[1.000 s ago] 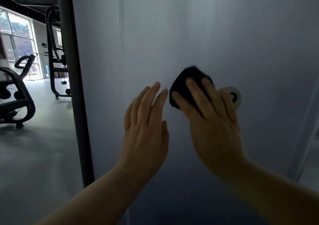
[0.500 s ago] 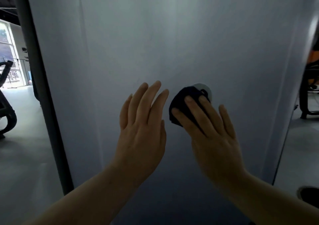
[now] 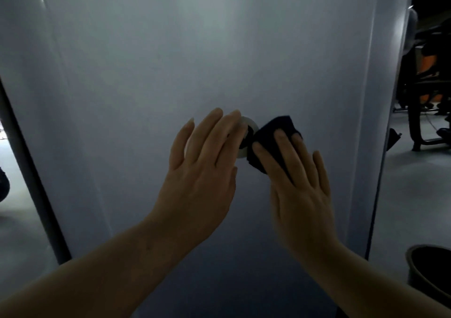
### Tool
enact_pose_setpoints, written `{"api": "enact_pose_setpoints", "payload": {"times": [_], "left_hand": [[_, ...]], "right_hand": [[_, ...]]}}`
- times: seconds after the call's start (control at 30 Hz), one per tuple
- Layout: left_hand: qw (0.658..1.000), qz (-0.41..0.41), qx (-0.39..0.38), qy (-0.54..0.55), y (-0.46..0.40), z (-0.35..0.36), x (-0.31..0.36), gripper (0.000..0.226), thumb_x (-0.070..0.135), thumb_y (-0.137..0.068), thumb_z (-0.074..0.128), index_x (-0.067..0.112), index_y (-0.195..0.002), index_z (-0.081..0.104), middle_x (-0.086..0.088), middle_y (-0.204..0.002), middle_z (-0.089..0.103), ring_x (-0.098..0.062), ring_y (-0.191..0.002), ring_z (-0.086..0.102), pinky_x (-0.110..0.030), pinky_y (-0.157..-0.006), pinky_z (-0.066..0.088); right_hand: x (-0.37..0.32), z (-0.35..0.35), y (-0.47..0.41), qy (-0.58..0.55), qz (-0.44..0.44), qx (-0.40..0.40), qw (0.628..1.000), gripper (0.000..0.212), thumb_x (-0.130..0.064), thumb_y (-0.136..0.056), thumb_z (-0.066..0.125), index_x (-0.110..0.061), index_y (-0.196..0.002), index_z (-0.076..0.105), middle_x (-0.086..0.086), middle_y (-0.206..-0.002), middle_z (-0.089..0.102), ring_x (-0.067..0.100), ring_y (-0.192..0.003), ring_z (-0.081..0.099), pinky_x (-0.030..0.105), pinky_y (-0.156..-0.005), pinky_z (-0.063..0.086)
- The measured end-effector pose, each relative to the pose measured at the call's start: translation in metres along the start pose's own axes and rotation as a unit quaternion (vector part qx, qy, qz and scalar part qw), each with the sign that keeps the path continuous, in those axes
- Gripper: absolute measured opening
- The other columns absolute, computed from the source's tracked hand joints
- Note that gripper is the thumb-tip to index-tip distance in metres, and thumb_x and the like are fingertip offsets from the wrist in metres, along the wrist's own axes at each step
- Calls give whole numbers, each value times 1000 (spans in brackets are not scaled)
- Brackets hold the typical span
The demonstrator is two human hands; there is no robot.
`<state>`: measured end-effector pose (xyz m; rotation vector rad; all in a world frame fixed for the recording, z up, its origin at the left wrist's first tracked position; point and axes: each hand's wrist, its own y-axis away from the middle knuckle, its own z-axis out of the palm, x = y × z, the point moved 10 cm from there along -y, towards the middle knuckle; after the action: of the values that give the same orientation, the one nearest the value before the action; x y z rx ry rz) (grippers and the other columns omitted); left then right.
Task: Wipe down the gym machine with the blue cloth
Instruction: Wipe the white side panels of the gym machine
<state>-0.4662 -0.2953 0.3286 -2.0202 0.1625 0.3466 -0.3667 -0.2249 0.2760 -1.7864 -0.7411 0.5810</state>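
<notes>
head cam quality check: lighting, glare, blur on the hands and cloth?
Head view: dim, with the panel brightest up top and fading dark toward the bottom; faint glare streak at its upper left; right hand soft with motion blur at the wrist, left hand sharper; blue cloth reads nearly black; wide-angle bowing at the panel edges.

A broad upright panel [image 3: 219, 49] of the gym machine fills the middle of the view. Low on it sits a round disc [image 3: 249, 127]. The left hand [image 3: 202, 171] lies flat on the panel, fingertips over the disc's left part. Just right of the disc, the cloth [image 3: 273, 132] is pressed to the panel under the straight fingers of the right hand [image 3: 300, 188]. A post [image 3: 31, 171] stands at the panel's left edge. Far right stands other gym equipment [image 3: 424, 86]; near right, a round bin [image 3: 432, 266] sits on the floor.
</notes>
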Motion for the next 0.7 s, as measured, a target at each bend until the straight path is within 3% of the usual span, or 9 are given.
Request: {"api": "enact_pose_setpoints", "payload": {"times": [0.17,0.37,0.57,0.7], "left_hand": [[1000,11,20,-10,-20,-2,4,51,15,-95,51,3,-144,43,-13,-153,37,-31,-145,28,-50,-119,19],[999,20,7,-46,-20,5,13,49,18,-98,49,5,-145,42,-15,-155,33,-33,-146,25,-51,-119,17],[997,38,3,-67,-36,5,27,55,24,-94,52,4,-145,41,-16,-155,32,-34,-146,25,-54,-118,16],[997,50,1,-66,-42,9,41,61,24,-93,57,5,-147,38,-16,-157,29,-34,-147,23,-52,-119,17]], "right_hand": [[10,-11,-37,-24,58,33,997,61,-10,-96,48,-28,-152,32,2,-162,22,26,-150,17,49,-122,11],[19,7,22,-26,78,-15,996,60,-18,-98,41,-31,-154,22,1,-164,15,25,-151,12,52,-120,15],[41,-14,-40,-52,122,22,991,56,-14,-101,40,-31,-153,29,-1,-164,16,22,-151,11,49,-122,9],[44,-2,-3,-55,138,11,989,59,-13,-101,41,-31,-154,26,-1,-164,13,21,-152,9,51,-121,15]]}}
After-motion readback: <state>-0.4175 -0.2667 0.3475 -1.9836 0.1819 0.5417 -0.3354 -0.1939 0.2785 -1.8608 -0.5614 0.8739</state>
